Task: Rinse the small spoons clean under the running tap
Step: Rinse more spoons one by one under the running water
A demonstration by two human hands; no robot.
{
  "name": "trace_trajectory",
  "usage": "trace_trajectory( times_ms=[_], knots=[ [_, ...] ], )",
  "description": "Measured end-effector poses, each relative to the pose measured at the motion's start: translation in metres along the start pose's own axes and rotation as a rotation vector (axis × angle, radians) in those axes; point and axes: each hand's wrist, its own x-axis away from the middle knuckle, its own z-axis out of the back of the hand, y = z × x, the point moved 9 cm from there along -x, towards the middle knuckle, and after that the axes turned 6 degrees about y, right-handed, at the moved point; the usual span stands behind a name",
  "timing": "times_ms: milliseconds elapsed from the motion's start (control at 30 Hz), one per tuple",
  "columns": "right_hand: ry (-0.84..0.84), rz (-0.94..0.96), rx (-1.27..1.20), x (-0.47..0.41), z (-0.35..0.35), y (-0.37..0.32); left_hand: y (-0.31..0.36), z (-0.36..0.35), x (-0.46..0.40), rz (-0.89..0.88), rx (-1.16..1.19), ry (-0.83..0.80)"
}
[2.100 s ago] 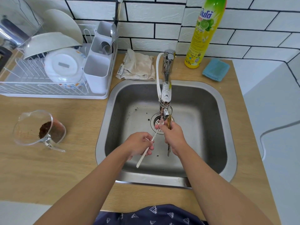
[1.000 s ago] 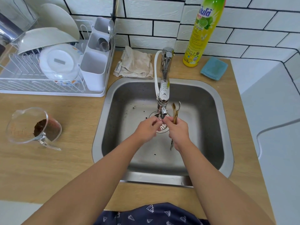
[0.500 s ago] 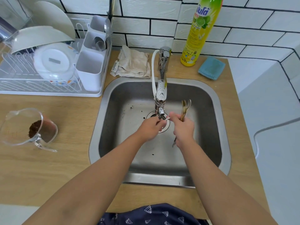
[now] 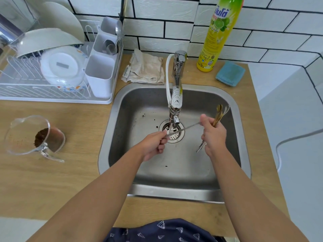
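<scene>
The left hand (image 4: 153, 145) pinches one end of a thin spoon (image 4: 183, 129) whose other end the right hand (image 4: 214, 135) holds at the thumb, under the tap (image 4: 176, 103), while the right fingers also grip a bundle of small spoons (image 4: 218, 116) above the sink (image 4: 232, 109).

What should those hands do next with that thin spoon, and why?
Probably let the right hand take it into its bunch of spoons. The thin spoon spans both hands under the tap, the left hand gripping one end, so a handover looks underway.
</scene>
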Motion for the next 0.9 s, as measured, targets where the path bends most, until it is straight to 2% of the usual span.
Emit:
trace_trajectory(
  times_ms=[133,267,367,467,567,667,733,800,900],
  knots=[
    [0.134,-0.015,-0.016,-0.005,0.02,-0.012,0.018,-0.013,-0.001,-0.18,0.01,-0.017],
    [0.146,-0.05,-0.035,-0.009,0.025,-0.02,0.021,-0.008,0.001,-0.179,0.094,-0.013],
    [0.116,-0.098,-0.031,0.0,0.011,-0.006,0.015,0.001,0.011,-0.174,-0.02,-0.03],
    [0.024,-0.144,0.005,0.023,-0.02,0.025,0.009,0.014,0.023,-0.186,-0.183,-0.017],
    [-0.09,-0.236,0.037,0.053,-0.047,0.062,0.008,0.031,0.033,-0.214,-0.322,0.094],
    [-0.283,-0.286,0.133,0.08,-0.071,0.091,0.005,0.046,0.041,-0.205,-0.363,0.2],
    [-0.346,-0.298,0.151,0.091,-0.08,0.097,0.002,0.048,0.045,-0.197,-0.362,0.236],
    [-0.329,-0.287,0.145,0.088,-0.081,0.092,0.001,0.047,0.047,-0.196,-0.346,0.255],
    [-0.169,-0.268,0.027,0.065,-0.069,0.071,0.001,0.045,0.049,-0.194,-0.324,0.253]
  ],
)
